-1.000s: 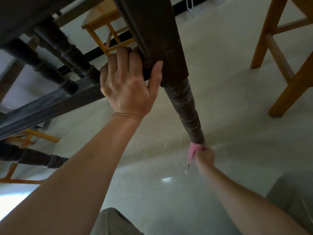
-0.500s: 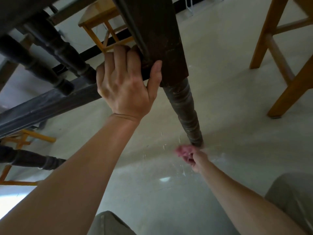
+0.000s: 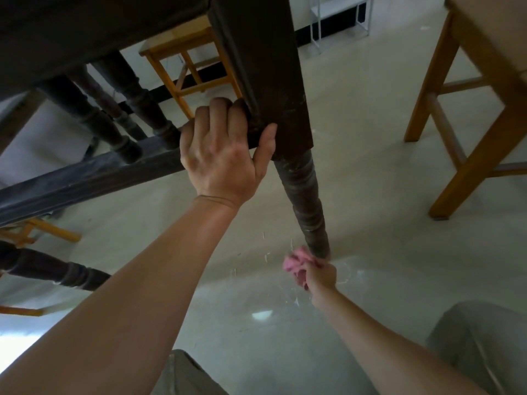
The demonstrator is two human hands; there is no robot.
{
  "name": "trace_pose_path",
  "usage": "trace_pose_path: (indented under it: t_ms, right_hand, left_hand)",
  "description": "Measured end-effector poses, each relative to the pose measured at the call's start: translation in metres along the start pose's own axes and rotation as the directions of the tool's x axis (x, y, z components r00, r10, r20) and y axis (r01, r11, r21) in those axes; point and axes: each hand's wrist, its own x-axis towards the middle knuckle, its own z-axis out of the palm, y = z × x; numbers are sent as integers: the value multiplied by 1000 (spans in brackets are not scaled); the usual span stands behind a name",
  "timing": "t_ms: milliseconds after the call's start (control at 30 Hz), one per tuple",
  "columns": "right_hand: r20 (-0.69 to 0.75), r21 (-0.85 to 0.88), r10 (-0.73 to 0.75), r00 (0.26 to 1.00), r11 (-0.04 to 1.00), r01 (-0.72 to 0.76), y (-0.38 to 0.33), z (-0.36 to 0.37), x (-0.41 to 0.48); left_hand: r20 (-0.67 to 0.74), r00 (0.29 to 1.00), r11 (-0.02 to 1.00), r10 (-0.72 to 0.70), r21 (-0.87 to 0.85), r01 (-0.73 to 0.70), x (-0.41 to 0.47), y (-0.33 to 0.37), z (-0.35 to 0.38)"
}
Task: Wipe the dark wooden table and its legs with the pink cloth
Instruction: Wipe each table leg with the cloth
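The view looks up from low down beneath the dark wooden table (image 3: 85, 32), so the underside of the tabletop fills the far left. The nearest leg (image 3: 303, 195) drops from a square upper block into a turned, ringed shaft, and its foot stands on the pale floor (image 3: 370, 195).

The left hand (image 3: 222, 158) grips the stretcher rail (image 3: 85, 181) right where it joins the leg's square block. Its fingers curl over the far edge of the rail and the thumb lies against the near face of the block.

The right hand (image 3: 318, 273) is low, near the floor, with its fingers closed round the pink cloth (image 3: 295, 262). The cloth is bunched into a wad that sticks out to the left of the hand. It sits just beside the foot of the leg, on the leg's left side; whether it touches the wood cannot be told.

More dark turned legs (image 3: 134, 109) stand farther back on the left. Another one (image 3: 57, 270) shows at the left edge.

A light wooden stool (image 3: 182, 52) stands beyond the table. A second light stool (image 3: 470, 115) is on the right, well apart from the leg.

Small white flecks (image 3: 266, 256) mark the floor near the cloth. Two knees in grey-green trousers (image 3: 479, 343) fill the near edge.
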Motion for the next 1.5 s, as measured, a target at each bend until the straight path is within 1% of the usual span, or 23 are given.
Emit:
trace_pose_path:
  t_ms: [33,67,100,167,200,267,367,433,500,533,600,700,767,833,900,967,1033,1100,1167,1267,1300,1400,1500]
  right_hand:
    - [2,-12,-54,999,998,54,-10,-9,-9]
    - [-49,0,-114,992,993,115,-25,-17,-7]
    - [-121,66,-159,980,984,168,-45,-23,-5]
    - [-246,250,-175,953,939,237,-84,-26,1]
    - [-289,258,-200,936,926,277,-98,-20,0]
    - [-261,179,-280,924,926,331,-103,3,-12]
    - [-259,-65,-422,869,905,420,-72,17,-48]
    - [-86,-113,-423,902,904,413,-54,1,-62]
    - [162,-183,-324,932,918,351,-43,-20,-68]
    - [198,-267,-285,938,905,331,-40,-30,-65]
    - [146,-439,-270,952,845,307,-42,-45,-51]
    - [178,-586,-260,949,747,314,-59,-60,-39]
    - [234,-676,-233,944,659,330,-70,-68,-44]
    - [275,-749,-165,947,581,319,-86,-70,-71]
    - [298,-811,-92,950,500,303,-108,-69,-109]
    - [304,-835,-56,951,466,294,-132,-66,-150]
    - [305,-863,-36,952,413,292,-156,-63,-192]
    - [292,-904,-36,956,315,288,-180,-61,-229]
    - [270,-938,2,963,228,262,-202,-57,-260]
    - [272,-958,79,959,117,262,-232,-42,-306]
    - [270,-962,97,958,77,263,-242,-34,-322]
    - [307,-951,135,942,16,308,-269,-1,-370]
    - [369,-923,188,910,-42,383,-291,47,-420]
  left_hand:
    - [4,1000,1000,-3,-6,3,0,0,0]
    - [6,1000,1000,-5,-10,5,1,0,0]
    - [6,1000,1000,-6,-10,6,1,0,0]
    - [23,1000,1000,-13,-14,13,1,0,-1]
    - [31,999,1000,-16,-16,17,1,0,-1]
    - [47,999,999,-23,-25,24,0,0,-2]
    - [77,997,999,-27,-39,30,1,0,-3]
    - [95,995,998,-28,-46,32,2,-1,-4]
    - [114,993,997,-30,-63,37,2,-2,-6]
    - [122,992,996,-31,-76,41,2,-2,-7]
    - [135,990,993,-37,-106,52,3,-1,-9]
    - [158,987,989,-36,-139,59,4,0,-10]
    - [217,976,986,-22,-156,57,1,-1,-14]
    - [334,943,977,-11,-197,81,0,-2,-22]
    - [485,875,957,-3,-253,144,5,-4,-36]
    - [607,794,917,32,-333,218,13,-10,-49]
    - [722,681,886,121,-389,254,26,-21,-68]
    - [825,510,877,243,-412,248,38,-36,-95]
    - [889,339,881,308,-401,250,44,-54,-129]
    - [956,71,885,284,-290,364,49,-98,-182]
    - [963,2,882,269,-247,401,50,-116,-199]
    - [975,-112,871,191,-116,478,51,-175,-251]
    - [979,-180,845,95,16,534,62,-233,-300]
